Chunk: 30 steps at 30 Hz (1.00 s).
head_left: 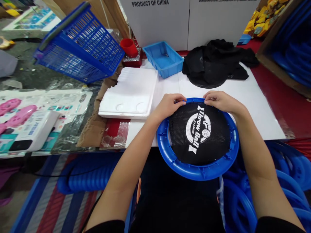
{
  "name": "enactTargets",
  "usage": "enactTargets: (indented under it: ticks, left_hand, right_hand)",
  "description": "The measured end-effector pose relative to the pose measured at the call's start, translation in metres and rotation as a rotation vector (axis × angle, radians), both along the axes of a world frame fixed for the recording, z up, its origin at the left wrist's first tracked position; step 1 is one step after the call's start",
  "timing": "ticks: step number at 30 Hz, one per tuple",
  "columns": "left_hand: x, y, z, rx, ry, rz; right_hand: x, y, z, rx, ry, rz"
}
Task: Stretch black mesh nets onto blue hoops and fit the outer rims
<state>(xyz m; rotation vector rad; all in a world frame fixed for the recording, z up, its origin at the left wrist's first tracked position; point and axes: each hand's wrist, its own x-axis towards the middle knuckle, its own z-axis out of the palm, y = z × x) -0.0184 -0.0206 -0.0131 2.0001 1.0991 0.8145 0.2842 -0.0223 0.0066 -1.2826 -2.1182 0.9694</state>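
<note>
A blue plastic ring [198, 172] lies partly on the table's front edge and juts out over my lap. Inside it is a round black mesh [218, 139] printed with white "Throw Ball" lettering. At the ring's far rim, my left hand [170, 105] pinches the mesh edge, left of centre. My right hand [220, 101] pinches the same edge a little to the right, fingertips on the rim. Along the left side a thin gap shows between mesh and ring. Beyond my right hand lies a pile of black mesh pieces [211, 63].
Behind the ring stand a light blue bin [162, 60] and a red cup [128, 48]. A white foam slab [133, 94] and a tilted blue basket [82, 45] sit to the left. More blue rings [243, 200] are stacked below, right. Cardboard boxes [165, 26] close off the back.
</note>
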Motion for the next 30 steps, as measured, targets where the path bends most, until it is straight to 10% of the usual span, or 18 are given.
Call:
enactTargets:
  ticks: [9, 30]
  left_hand:
    - [0.021, -0.001, 0.019, 0.182, 0.135, -0.12]
    - [0.027, 0.004, 0.007, -0.013, 0.037, -0.001]
  right_hand:
    - [-0.015, -0.002, 0.008, 0.074, 0.043, 0.023]
    - [-0.034, 0.002, -0.002, -0.016, 0.087, -0.065]
